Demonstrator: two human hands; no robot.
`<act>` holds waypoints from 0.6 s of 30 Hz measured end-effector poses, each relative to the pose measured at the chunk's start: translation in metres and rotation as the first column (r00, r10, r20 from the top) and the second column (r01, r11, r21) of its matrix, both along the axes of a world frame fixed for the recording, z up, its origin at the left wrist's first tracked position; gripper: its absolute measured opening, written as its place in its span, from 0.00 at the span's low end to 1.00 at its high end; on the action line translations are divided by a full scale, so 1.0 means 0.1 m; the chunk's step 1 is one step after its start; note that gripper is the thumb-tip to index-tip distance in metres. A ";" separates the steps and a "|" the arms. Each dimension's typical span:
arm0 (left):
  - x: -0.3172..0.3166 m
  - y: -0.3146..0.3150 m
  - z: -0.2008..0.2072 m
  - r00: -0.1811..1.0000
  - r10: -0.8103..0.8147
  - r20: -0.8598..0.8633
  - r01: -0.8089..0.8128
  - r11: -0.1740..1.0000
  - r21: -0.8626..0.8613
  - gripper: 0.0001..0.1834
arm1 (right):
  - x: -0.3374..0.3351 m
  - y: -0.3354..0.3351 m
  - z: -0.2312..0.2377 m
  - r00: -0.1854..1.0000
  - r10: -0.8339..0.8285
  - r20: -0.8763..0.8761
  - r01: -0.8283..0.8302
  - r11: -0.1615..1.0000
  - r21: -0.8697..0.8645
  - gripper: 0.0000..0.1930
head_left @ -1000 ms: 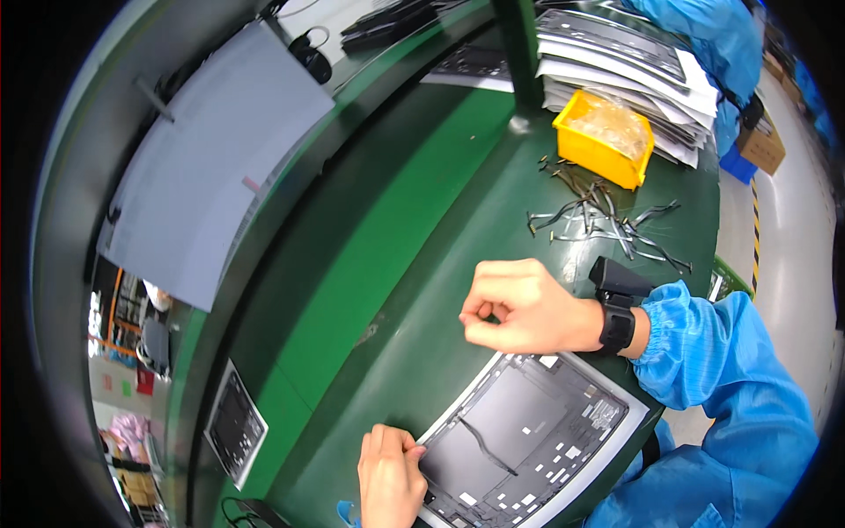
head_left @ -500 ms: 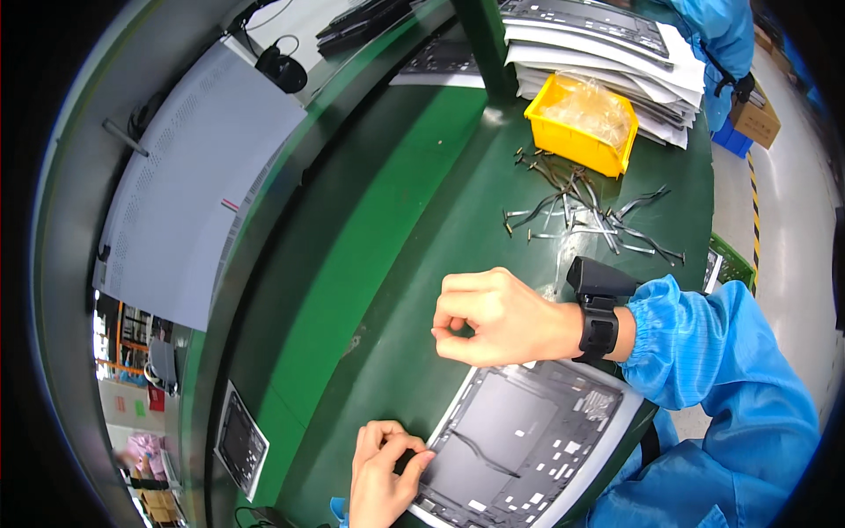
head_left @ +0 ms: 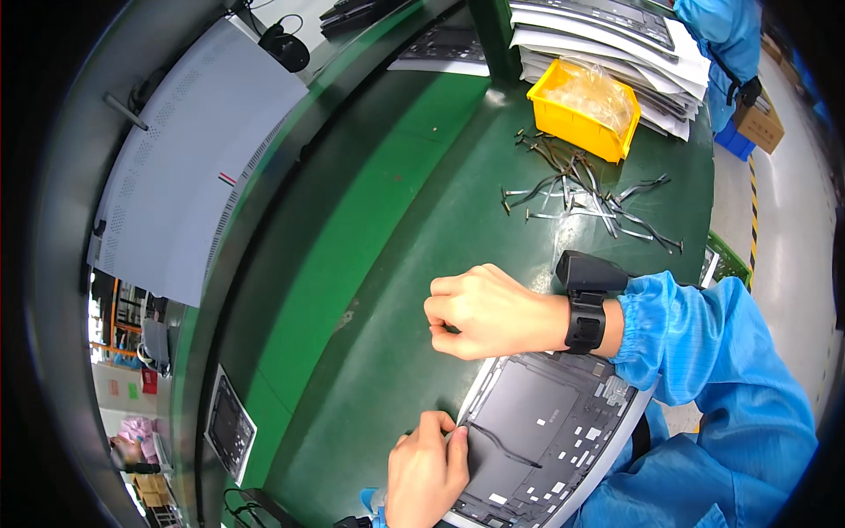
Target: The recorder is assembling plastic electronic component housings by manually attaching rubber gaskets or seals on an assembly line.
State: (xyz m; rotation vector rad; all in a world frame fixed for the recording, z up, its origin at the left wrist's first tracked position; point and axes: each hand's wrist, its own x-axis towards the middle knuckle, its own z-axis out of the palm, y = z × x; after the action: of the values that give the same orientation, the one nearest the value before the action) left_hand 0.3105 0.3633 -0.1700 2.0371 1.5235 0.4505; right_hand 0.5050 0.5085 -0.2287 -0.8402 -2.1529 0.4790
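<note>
We see a long green workbench (head_left: 396,343) running across the view. At its far end stands a stack of white sheets (head_left: 673,84), with dark panels among and on top of them. Close to us, a dark panel (head_left: 528,396) spotted with small white labels lies flat on the bench at a slant, pale sheet showing along its edge. Just in front of the stack sits a yellow bin (head_left: 572,128) filled with clear plastic. Our right hand (head_left: 480,312), a black device (head_left: 591,275) strapped at its wrist, is above the bench by the panel's upper edge, its fingers curled into a loose fist; whether it encloses anything we cannot tell. Our left hand (head_left: 427,471) is at the panel's left edge, thumb and forefinger close together; we cannot tell whether they pinch anything. Nearer us than the bin lies a loose heap of cables (head_left: 585,189). One dark cable (head_left: 502,444) lies across the near panel, one end just beside our left thumb.
</note>
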 end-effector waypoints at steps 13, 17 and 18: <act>0.07 0.08 0.22 0.997 0.077 0.018 -0.073 0.986 -0.152 0.04 | -0.01 0.00 -0.06 0.998 -0.007 0.062 0.002 0.997 0.082 0.10; 0.04 0.16 0.12 0.997 0.081 -0.010 -0.081 0.978 -0.190 0.08 | -0.02 -0.01 -0.06 0.999 -0.003 0.050 -0.002 0.997 0.083 0.10; 0.05 0.19 0.11 0.998 0.048 -0.042 -0.054 0.987 -0.154 0.08 | -0.02 -0.01 -0.06 0.999 -0.001 0.053 -0.004 0.996 0.084 0.10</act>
State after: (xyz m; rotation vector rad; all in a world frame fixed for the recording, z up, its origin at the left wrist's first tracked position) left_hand 0.3150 0.3822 -0.1591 1.9012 1.5845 0.3041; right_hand 0.5031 0.5078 -0.2348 -0.8123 -2.2061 0.3676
